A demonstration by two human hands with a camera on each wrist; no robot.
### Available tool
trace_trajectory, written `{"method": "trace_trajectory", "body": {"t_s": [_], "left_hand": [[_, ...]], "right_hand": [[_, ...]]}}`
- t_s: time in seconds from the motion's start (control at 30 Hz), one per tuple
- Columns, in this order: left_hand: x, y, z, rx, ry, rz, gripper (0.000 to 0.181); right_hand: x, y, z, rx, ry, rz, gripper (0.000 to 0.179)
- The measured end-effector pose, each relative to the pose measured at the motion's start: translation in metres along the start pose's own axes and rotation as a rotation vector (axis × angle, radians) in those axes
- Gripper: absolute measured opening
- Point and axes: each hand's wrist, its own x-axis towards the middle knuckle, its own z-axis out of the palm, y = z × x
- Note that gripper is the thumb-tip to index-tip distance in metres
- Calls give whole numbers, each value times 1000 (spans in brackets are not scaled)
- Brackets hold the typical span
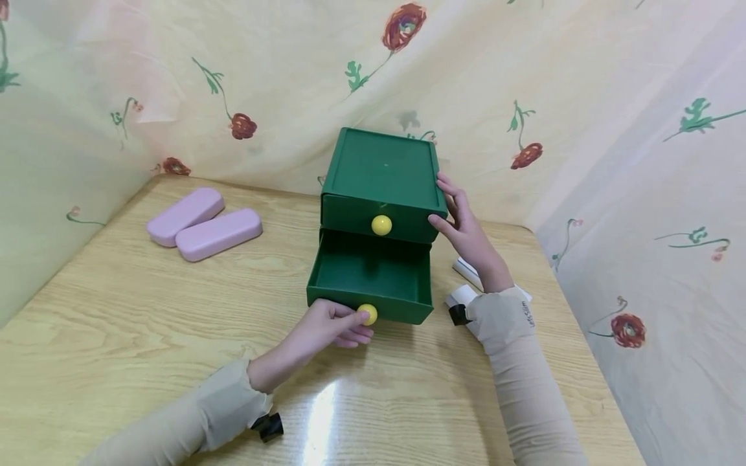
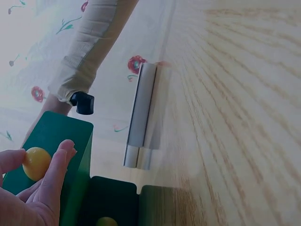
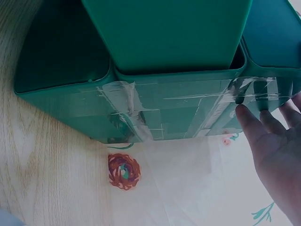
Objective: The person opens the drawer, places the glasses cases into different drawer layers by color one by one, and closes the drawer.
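Observation:
A green drawer cabinet [image 1: 381, 165] stands on the table, its top drawer [image 1: 350, 217] pushed in and the drawer below [image 1: 373, 262] pulled out, with nothing visible inside. My left hand [image 1: 326, 327] pinches the yellow knob [image 2: 36, 164] of that pulled-out drawer between thumb and fingers. With fingers spread, my right hand [image 1: 469, 233] rests against the cabinet's right side near the top, the thumb at the front corner. In the right wrist view its fingertips touch the taped side wall [image 3: 174, 113]. A lower drawer's knob [image 2: 107, 221] shows in the left wrist view.
Two lilac oblong cases [image 1: 218, 234] lie at the left on the wooden table [image 1: 175, 323], one partly on the other. A long white object [image 2: 142, 106] lies to the right, partly hidden by my right forearm in the head view. Flowered cloth [image 1: 280, 77] hangs behind.

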Motion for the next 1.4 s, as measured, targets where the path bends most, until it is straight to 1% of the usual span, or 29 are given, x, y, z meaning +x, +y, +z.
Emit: {"method": "trace_trajectory", "body": {"t_s": [0.33,0.6,0.93,1.1,1.3,1.4], "left_hand": [[-5,1,4,12,-13,4,43],[-11,-2,7,3,-21,17,43],[-11,-3,8,-5,-12,25,44],[-12,-6,4,-17,-33,7,48],[-15,-8,-7,-32,-55,-24,52],[-16,-7,-12,-51,-77,-35,54]], "right_hand": [[0,0,-1,11,0,-4,62],[-1,2,0,16,-2,-6,62],[-1,0,0,12,1,-3,62],[-2,2,0,18,2,1,62],[0,3,1,23,2,-9,62],[0,3,0,27,4,-11,61]]}}
